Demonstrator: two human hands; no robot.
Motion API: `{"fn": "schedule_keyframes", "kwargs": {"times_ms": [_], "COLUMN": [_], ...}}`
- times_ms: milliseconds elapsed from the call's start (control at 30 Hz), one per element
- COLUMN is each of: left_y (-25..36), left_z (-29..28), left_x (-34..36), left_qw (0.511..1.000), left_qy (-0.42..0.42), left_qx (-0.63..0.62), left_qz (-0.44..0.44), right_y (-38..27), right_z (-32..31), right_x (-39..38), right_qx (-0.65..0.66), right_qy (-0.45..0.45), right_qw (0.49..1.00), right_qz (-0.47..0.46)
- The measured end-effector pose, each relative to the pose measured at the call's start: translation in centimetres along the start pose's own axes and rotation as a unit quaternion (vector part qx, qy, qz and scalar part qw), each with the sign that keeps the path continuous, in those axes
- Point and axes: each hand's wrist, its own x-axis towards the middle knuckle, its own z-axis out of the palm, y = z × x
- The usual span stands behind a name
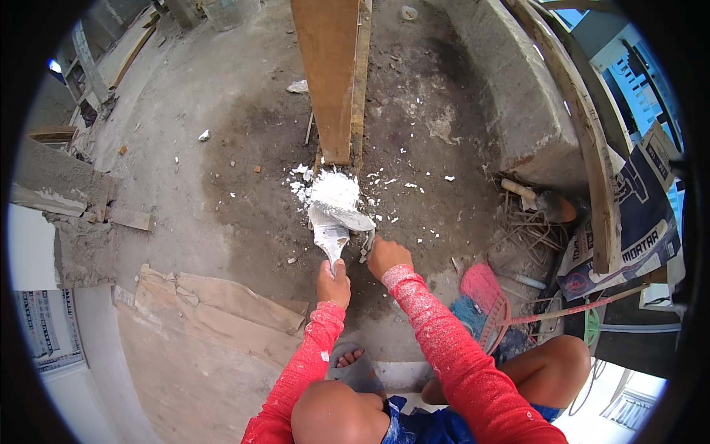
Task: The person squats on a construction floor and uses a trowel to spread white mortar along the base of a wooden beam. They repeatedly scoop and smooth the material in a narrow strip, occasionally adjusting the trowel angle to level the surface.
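My left hand (333, 284) is closed round the pale handle of a wide putty knife (330, 235), its blade smeared white. My right hand (388, 257) grips a trowel (353, 219); the handle is hidden in my fist. The trowel's grey blade lies across the upper part of the putty knife, seemingly touching it. Just beyond both blades is a heap of white plaster-like material (336, 189), with crumbs scattered round it. The heap sits by the near end of a long brown wooden board (330, 89).
A concrete block wall (518, 96) runs along the right. Near it lie a printed mortar bag (629, 222), a pink broom head (482, 287) and another trowel (555, 206). Brown paper sheeting (214, 303) lies at the left. My sandalled foot (353, 362) is close below my hands.
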Motion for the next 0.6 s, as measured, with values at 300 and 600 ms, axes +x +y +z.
{"fn": "schedule_keyframes", "kwargs": {"times_ms": [300, 600], "left_y": [4.0, 4.6], "left_z": [-10.9, -13.9], "left_x": [-7.2, -11.0], "left_qw": [0.972, 0.774], "left_qy": [0.055, -0.253], "left_qx": [-0.201, -0.552], "left_qz": [-0.111, -0.181], "right_y": [1.1, 2.5], "right_z": [-3.9, -0.1], "right_x": [-1.3, 0.9], "right_qx": [0.132, 0.316], "right_qy": [0.024, -0.208], "right_qw": [0.986, 0.926], "right_qz": [-0.104, -0.008]}}
